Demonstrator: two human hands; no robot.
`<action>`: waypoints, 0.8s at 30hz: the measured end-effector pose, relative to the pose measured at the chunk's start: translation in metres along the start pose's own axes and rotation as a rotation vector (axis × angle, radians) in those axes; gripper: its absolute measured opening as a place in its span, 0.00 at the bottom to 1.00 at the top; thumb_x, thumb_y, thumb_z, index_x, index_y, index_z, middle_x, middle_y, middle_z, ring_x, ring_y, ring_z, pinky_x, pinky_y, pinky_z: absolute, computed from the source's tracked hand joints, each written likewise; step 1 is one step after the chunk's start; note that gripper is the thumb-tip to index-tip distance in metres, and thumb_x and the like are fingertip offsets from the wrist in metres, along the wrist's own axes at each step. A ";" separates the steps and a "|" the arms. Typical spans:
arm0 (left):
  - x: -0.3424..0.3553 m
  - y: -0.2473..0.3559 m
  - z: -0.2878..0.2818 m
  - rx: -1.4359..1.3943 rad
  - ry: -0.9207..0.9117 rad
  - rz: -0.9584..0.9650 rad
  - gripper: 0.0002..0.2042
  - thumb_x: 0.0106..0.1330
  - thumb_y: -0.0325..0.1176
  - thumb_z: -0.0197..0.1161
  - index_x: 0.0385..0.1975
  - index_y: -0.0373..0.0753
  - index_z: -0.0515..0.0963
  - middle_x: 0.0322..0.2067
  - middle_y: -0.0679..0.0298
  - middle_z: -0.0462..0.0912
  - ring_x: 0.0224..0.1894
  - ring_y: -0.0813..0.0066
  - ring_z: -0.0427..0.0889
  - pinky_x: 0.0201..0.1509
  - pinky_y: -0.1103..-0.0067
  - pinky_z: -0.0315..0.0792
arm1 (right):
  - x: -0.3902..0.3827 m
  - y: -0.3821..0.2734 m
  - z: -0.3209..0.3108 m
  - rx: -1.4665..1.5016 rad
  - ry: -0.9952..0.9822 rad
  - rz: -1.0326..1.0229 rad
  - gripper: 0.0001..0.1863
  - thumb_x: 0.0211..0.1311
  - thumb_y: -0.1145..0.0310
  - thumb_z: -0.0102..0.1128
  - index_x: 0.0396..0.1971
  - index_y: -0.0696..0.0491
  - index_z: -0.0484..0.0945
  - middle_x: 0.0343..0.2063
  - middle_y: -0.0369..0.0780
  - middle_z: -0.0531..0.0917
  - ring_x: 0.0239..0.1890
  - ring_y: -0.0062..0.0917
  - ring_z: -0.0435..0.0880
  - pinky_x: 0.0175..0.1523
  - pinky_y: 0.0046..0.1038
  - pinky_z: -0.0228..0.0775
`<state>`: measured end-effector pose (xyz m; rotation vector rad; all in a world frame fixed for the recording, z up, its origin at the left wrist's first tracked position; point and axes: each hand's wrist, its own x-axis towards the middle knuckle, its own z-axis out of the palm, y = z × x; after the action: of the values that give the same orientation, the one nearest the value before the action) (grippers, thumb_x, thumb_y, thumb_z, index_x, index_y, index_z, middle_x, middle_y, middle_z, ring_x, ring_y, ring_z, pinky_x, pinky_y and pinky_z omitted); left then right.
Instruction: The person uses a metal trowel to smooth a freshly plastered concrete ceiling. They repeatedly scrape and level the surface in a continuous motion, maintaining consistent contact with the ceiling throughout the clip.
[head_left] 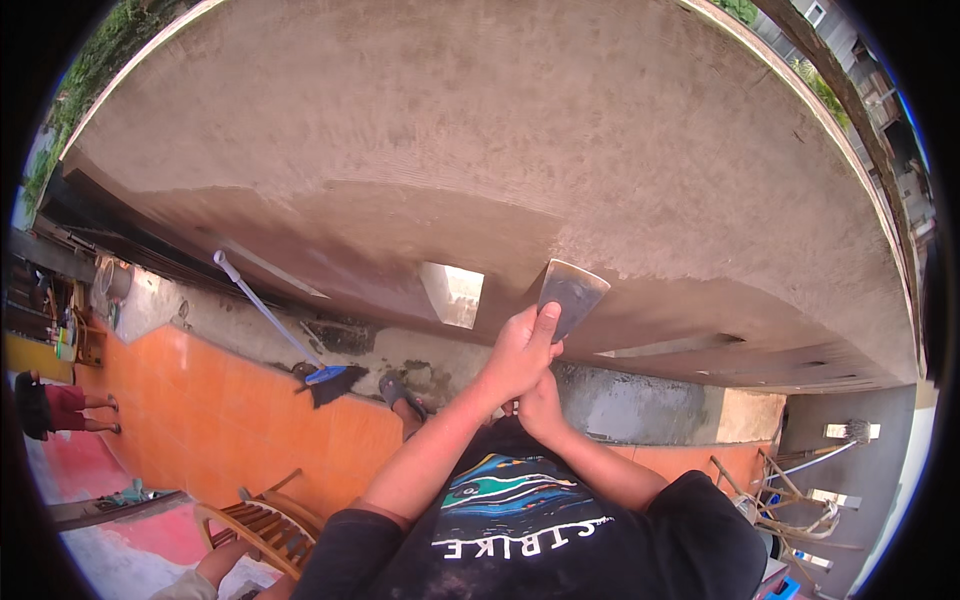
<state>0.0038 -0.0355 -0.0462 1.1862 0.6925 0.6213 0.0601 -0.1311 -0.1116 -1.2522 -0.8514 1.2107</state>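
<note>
In front of my chest, both hands are together on a wide-bladed scraper (574,297). My left hand (520,348) is closed round it, thumb lying along the base of the dark blade. Just below, my right hand (541,405) is closed at the handle end; the handle itself is hidden by the fingers. The blade points up and away, its edge at or close to a grey cement-plastered wall (420,120). The wall's lower band is darker than the upper part. From this angle I cannot tell whether the edge touches the plaster.
A blue broom (325,374) leans at the wall, left of a rectangular opening (455,295). Orange tiles (215,400) cover the floor behind a wet grey strip. A wooden chair (262,530) stands lower left; another person (62,407) is farther left. Wooden poles (790,490) stand right.
</note>
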 end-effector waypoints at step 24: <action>0.004 -0.001 -0.003 -0.013 -0.035 0.043 0.27 0.75 0.59 0.45 0.32 0.36 0.70 0.18 0.71 0.68 0.19 0.87 0.64 0.22 0.85 0.61 | 0.006 0.004 0.008 0.099 0.055 -0.044 0.09 0.76 0.62 0.44 0.39 0.51 0.67 0.18 0.30 0.71 0.16 0.12 0.67 0.20 0.18 0.55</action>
<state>0.0038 -0.0310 -0.0480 1.1998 0.6334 0.6388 0.0534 -0.1236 -0.1149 -1.1757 -0.7663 1.1640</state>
